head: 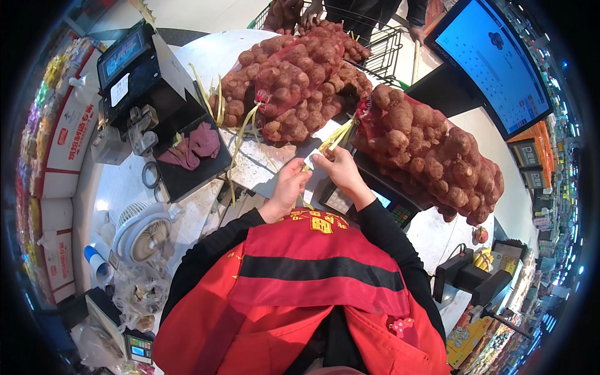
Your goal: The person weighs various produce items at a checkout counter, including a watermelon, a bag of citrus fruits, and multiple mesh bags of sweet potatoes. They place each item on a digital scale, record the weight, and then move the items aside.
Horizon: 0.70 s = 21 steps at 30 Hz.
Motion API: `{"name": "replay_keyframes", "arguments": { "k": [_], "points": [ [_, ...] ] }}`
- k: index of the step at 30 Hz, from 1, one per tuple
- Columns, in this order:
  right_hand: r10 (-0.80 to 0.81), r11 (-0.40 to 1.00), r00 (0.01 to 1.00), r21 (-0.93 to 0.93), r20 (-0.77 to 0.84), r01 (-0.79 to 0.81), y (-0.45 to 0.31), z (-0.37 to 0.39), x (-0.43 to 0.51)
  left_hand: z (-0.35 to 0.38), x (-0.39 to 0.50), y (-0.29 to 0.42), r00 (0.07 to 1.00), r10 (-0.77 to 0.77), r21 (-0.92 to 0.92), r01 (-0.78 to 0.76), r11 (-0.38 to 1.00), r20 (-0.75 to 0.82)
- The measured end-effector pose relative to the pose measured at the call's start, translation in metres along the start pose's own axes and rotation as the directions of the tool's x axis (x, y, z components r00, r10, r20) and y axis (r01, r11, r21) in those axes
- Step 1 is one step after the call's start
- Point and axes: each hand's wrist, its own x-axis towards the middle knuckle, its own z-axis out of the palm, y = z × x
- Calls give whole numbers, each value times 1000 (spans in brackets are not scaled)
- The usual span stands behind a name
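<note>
A red mesh sack of brown taro-like tubers (426, 150) lies over the weighing scale (398, 206) to my right. Yellow plastic ties (341, 133) trail from its gathered neck toward me. With thumb and fingers, my right hand (346, 174) grips a small white label (311, 160) against these ties. My left hand (287, 186) pinches the ties just below the label, its fingertips close to my right hand's. More mesh sacks of the same tubers (300, 89) are piled farther off, with their own yellow ties (243, 133) hanging down.
On the left stand a black scale unit with a screen (140, 70), a mauve cloth (194, 145) and a white fan (143, 229). A large monitor (492, 65) is at upper right. Another person's hand (311, 13) touches the far tubers beside a wire cart (386, 49).
</note>
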Motion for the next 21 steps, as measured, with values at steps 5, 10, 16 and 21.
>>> {"name": "replay_keyframes", "arguments": {
  "k": [5, 10, 16, 21],
  "points": [
    [-25, 999, 999, 23, -39, 26, 9, 6, 6, -4, 4, -6, 999, 39, -37, -40, 999, -27],
    [-291, 930, 937, -286, -194, 230, 20, 16, 11, -5, 11, -16, 958, 262, 296, -218, 930, -120],
    [101, 794, 990, 591, 100, -141, 22, 14, 7, -2, 14, -16, 912, 402, 389, -340, 856, -88],
    [121, 746, 990, 651, 75, -140, 23, 14, 5, 2, 19, -10, 801, 597, 474, -508, 719, -46]
  ]
}}
